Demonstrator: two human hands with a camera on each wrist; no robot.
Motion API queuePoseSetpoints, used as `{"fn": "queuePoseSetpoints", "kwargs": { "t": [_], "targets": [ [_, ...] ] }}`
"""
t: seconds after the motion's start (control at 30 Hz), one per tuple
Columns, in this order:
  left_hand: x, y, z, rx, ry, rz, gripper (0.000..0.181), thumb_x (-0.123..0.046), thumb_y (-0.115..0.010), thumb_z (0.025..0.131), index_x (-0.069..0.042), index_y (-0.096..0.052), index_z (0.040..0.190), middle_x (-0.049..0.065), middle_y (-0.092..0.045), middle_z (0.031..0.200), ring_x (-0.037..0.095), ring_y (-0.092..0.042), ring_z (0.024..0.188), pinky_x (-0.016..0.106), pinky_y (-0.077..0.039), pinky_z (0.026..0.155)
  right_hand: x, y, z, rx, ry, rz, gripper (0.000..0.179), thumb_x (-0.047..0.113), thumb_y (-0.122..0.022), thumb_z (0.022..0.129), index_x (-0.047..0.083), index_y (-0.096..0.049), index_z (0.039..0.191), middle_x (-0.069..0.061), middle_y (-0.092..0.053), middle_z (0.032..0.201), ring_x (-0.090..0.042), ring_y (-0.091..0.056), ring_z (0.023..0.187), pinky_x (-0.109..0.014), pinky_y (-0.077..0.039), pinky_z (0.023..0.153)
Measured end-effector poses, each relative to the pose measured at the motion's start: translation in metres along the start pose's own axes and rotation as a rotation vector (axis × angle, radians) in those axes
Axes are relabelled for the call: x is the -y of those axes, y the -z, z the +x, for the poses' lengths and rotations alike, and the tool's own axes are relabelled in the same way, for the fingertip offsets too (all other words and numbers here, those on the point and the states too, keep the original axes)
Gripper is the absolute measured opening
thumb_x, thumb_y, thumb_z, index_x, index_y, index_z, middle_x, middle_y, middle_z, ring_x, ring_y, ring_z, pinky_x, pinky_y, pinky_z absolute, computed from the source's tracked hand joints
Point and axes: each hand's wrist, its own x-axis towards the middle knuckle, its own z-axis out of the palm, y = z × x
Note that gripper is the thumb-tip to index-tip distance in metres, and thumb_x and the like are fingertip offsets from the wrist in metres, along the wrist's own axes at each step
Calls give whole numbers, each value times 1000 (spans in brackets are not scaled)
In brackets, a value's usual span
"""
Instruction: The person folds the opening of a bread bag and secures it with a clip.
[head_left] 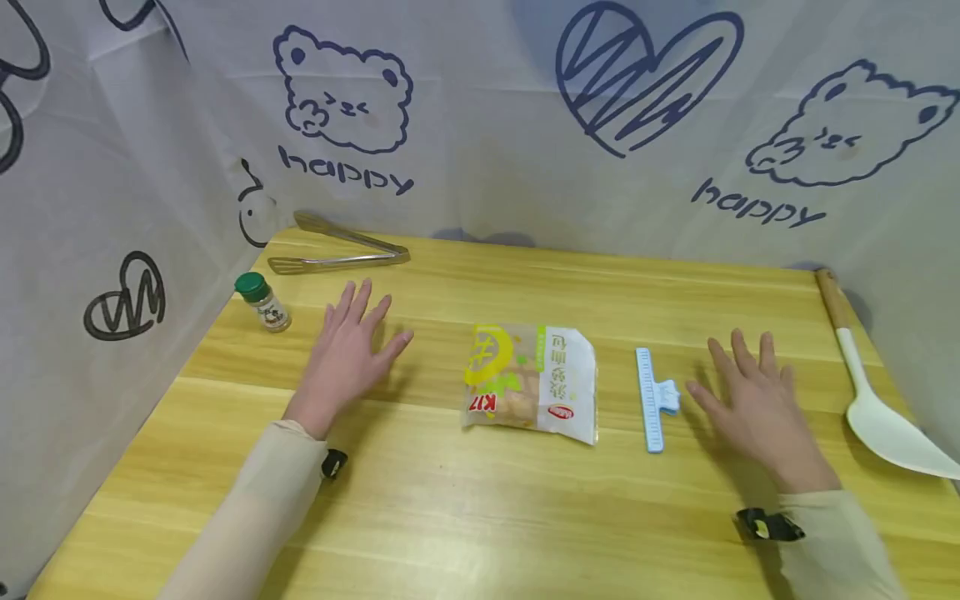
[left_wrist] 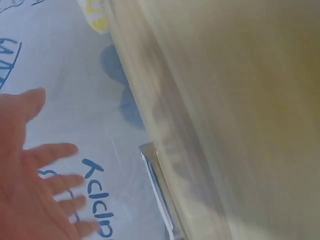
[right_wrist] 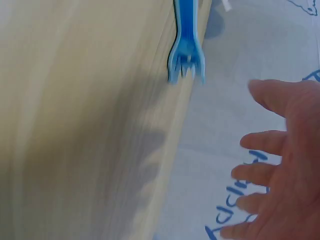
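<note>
In the head view a snack bag (head_left: pixel 517 383), part clear and part white with yellow and green print, lies mid-table between the two hands. Just right of it is a light blue bag clip (head_left: pixel 651 402) with a ruler-like bar; its handle end also shows as a blue clip (right_wrist: pixel 187 50) in the right wrist view. My left hand (head_left: pixel 347 358) has its fingers spread and holds nothing, left of the bag. My right hand (head_left: pixel 761 408) is likewise spread, holding nothing, just right of the clip.
Metal tongs (head_left: pixel 341 250) lie at the back left. A green-capped seasoning jar (head_left: pixel 262 302) stands near the left edge. Along the right edge rests a white ladle (head_left: pixel 885 425) with a wooden handle. White cloth (head_left: pixel 480 117) with drawings walls the back and sides.
</note>
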Motion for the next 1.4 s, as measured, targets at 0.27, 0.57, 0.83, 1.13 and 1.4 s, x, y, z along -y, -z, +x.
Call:
{"fn": "queuePoseSetpoints", "kwargs": {
  "t": [0.27, 0.57, 0.83, 1.13, 1.4],
  "targets": [
    [-18, -2, 23, 108, -118, -551, 57, -35, -62, 98, -7, -47, 145, 6, -27, 159, 23, -16, 146, 49, -18, 114, 26, -4, 9, -72, 115, 151, 53, 29, -54, 102, -6, -45, 142, -27, -34, 150, -48, -31, 135, -65, -29, 101],
    [-48, -13, 60, 229, -167, -926, 41, -12, -66, 96, 1, -56, 133, 15, -51, 140, 27, -44, 132, 34, -30, 110, 58, -11, 31, -13, 99, 302, 46, 23, -54, 103, -5, -50, 139, -25, -50, 139, -45, -53, 118, -58, -44, 92],
    [-76, -23, 87, 338, -150, -852, 38, -15, -66, 96, -1, -61, 130, 11, -58, 133, 30, -48, 129, 36, -37, 105, 83, -18, 43, 104, 18, 395, 48, 23, -53, 103, -8, -48, 139, -29, -53, 134, -43, -56, 116, -51, -45, 95],
    [-112, -22, 115, 491, -171, -663, 38, -16, -67, 95, 0, -61, 129, 16, -59, 132, 28, -52, 123, 35, -40, 101, 94, -27, 58, 150, -30, 397, 51, 23, -57, 100, -9, -48, 138, -26, -57, 130, -40, -58, 115, -51, -46, 94],
    [-137, -35, 127, 615, -213, -544, 39, -16, -64, 97, 2, -60, 131, 15, -60, 130, 23, -56, 118, 32, -44, 98, 99, -34, 70, 177, -109, 401, 50, 25, -59, 98, -9, -52, 135, -21, -62, 119, -34, -59, 109, -45, -49, 86]
  ]
}}
